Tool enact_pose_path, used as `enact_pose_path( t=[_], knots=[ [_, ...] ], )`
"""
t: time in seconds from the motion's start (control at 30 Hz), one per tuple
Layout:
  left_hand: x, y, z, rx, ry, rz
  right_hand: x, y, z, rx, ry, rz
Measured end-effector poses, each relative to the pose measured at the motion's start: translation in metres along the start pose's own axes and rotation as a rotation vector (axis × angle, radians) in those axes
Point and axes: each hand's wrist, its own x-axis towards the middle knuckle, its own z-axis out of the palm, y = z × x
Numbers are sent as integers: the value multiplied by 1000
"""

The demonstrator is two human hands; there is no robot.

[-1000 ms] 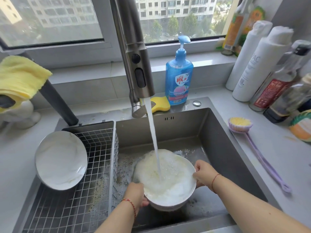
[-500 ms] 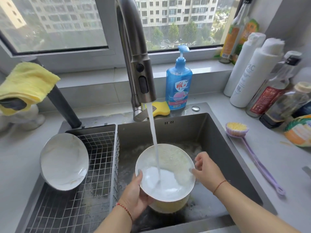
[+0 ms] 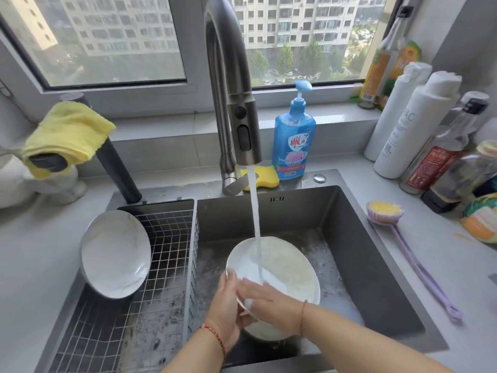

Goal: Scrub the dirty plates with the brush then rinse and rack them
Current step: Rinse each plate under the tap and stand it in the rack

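left hand (image 3: 224, 313): lower centre, grips plate (image 3: 287, 270) rim from below | right hand (image 3: 262, 296): fingers flat on plate face | water stream (image 3: 255, 224) hits plate

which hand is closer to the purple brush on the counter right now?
Right. The right hand lies flat on the plate in the sink, well to the left of the purple brush. The left hand grips the plate's left rim, farther still from the brush.

Likely a home kitchen: steel sink (image 3: 349, 211), tap (image 3: 228, 76), dish soap (image 3: 294, 138), sauce bottles (image 3: 435, 157).
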Motion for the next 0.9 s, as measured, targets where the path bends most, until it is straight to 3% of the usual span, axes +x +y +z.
enact_pose_path(
  t=[0.07, 0.17, 0.37, 0.53, 0.6, 0.7, 0.77, 0.9],
  knots=[
    [-3, -1, 3, 40, -22, -3, 19, 1, 2, 32, 121, 95],
    [-10, 1, 6, 35, -25, -1, 21, 19, -19, -200, 273, 159],
    [-7, 6, 2, 16, 45, 27, -19, 44, -39, -495, 91, 417],
    [-4, 12, 6, 42, 32, 62, -55, 12, -19, -330, -106, 270],
    [-4, 13, 8, 30, 24, 57, -51, -1, -14, -112, -143, 191],
    [-8, 14, 10, 28, 4, 51, -29, -18, -14, 190, -81, 80],
    [-10, 15, 14, 49, -14, 43, -8, -26, -11, 156, -8, 36],
    [-12, 16, 17, 78, -63, 29, 12, -11, -24, 32, 206, 142]
  ],
)
